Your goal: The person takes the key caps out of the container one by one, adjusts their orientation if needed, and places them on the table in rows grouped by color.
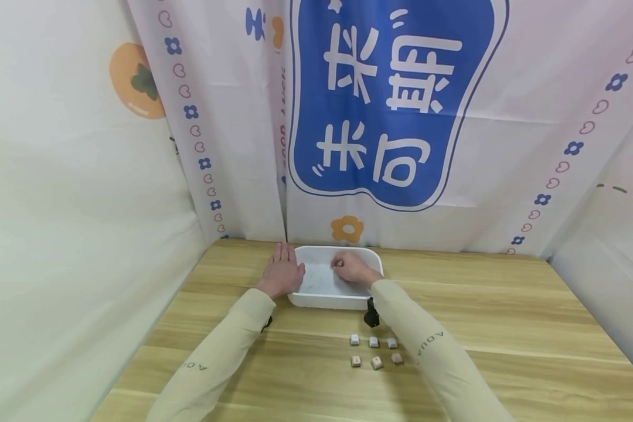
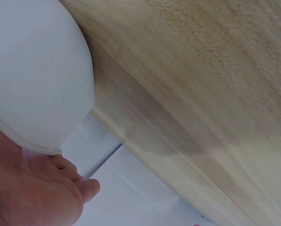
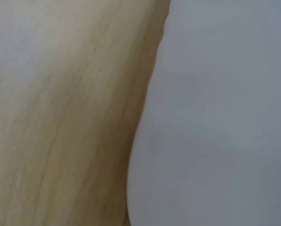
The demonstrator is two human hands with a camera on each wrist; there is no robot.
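A white plastic basin stands near the back edge of the table. My left hand lies over its left rim with the fingers straight and pointing away; in the left wrist view the same hand touches the rim of the basin. Inside the basin is my right hand, its fingers curled and thumb and fingertips together round a small keycap-like piece, mostly hidden. The right wrist view shows only the basin's outer wall, not the hand.
Several small pale keycaps, among them a white keycap and a beige keycap, sit in two rows on the wooden table, near my right forearm. A printed curtain hangs behind the table.
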